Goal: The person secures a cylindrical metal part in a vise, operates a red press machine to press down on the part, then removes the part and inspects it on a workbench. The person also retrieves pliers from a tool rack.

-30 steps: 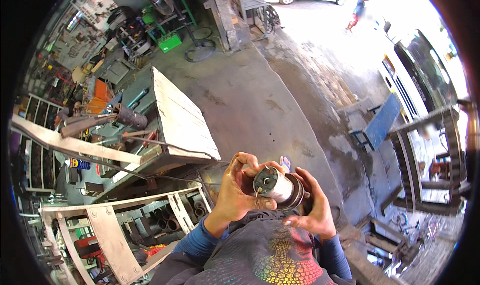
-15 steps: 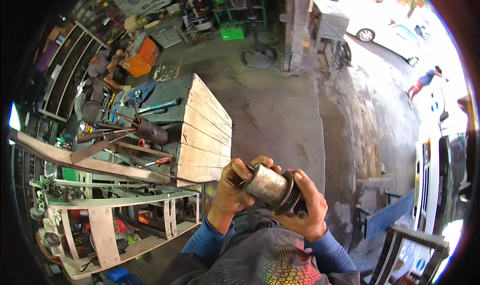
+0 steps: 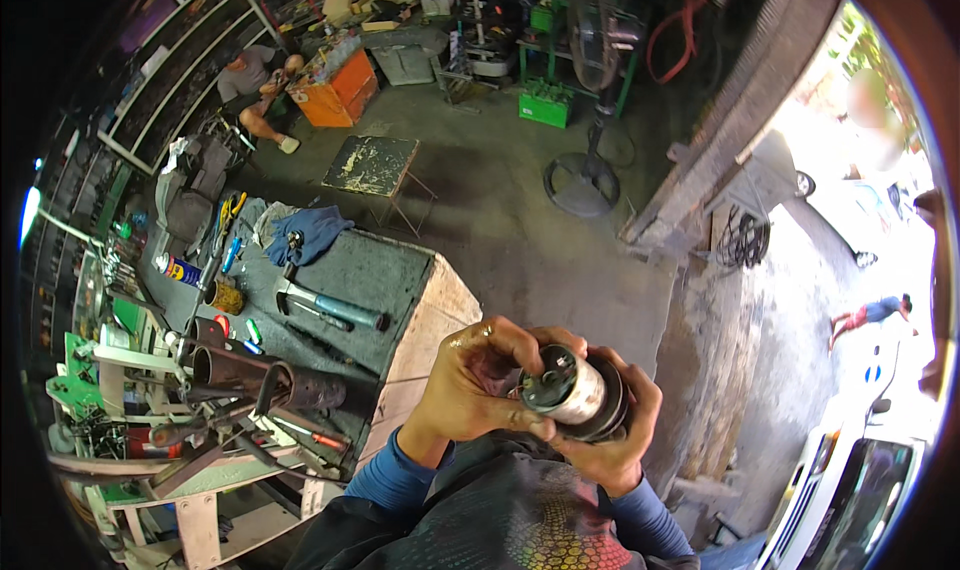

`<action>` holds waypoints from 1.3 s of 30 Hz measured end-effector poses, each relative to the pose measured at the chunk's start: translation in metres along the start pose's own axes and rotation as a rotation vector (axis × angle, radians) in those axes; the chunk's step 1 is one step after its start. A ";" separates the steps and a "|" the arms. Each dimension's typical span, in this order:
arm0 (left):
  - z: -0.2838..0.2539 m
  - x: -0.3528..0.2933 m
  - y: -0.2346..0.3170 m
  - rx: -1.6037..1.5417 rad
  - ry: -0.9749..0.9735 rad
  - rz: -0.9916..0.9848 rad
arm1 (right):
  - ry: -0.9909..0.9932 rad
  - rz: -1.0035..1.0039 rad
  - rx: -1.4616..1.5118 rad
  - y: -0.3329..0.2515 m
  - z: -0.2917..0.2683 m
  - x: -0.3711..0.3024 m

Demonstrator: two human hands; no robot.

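Off the right edge of the bench, clear of its pale wooden side, a metal cylinder is held up in the air before the person's torso; it tilts, its dark end face up and to the left. The left hand is half closed, fingers curled and thumb along the rim by that face; the right hand wraps the wider ringed end, fingers bent round it; how hard either one presses cannot be told.

Nothing but the two hands carries the piece, so a slip would likely send it to the floor; the left fingers look dark with grime, and a slick film could cause just that; if the end face is a separate part, pulling at it without a firm right grip might let the pieces come apart suddenly.

The bench adds a lesser risk; a hammer points its blue handle toward the right edge, and a rusty tube sits toward the near right corner; a careless swing of the left sleeve could knock something there.
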State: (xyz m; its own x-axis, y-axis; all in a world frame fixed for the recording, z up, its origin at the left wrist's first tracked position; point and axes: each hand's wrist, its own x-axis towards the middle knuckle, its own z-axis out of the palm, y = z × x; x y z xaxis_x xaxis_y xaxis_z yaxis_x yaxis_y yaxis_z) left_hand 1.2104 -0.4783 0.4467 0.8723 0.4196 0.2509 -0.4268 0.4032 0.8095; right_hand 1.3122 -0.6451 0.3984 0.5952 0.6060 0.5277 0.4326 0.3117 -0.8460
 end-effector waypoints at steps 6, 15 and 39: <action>-0.055 0.090 -0.014 0.193 0.315 0.121 | -0.184 0.354 0.191 0.092 0.018 0.113; -0.151 0.200 -0.012 0.227 0.836 0.167 | -0.731 0.422 0.280 0.236 0.082 0.297; -0.337 0.189 0.116 0.828 2.075 0.584 | -1.886 0.035 0.638 0.260 0.501 0.442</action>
State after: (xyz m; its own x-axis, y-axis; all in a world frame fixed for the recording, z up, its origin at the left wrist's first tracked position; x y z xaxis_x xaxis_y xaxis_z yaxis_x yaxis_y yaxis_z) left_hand 1.2452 -0.0782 0.4085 -0.8318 0.5176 0.2006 0.1716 -0.1038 0.9797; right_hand 1.3484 0.0703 0.3736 -0.9258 0.3504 0.1418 -0.0759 0.1952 -0.9778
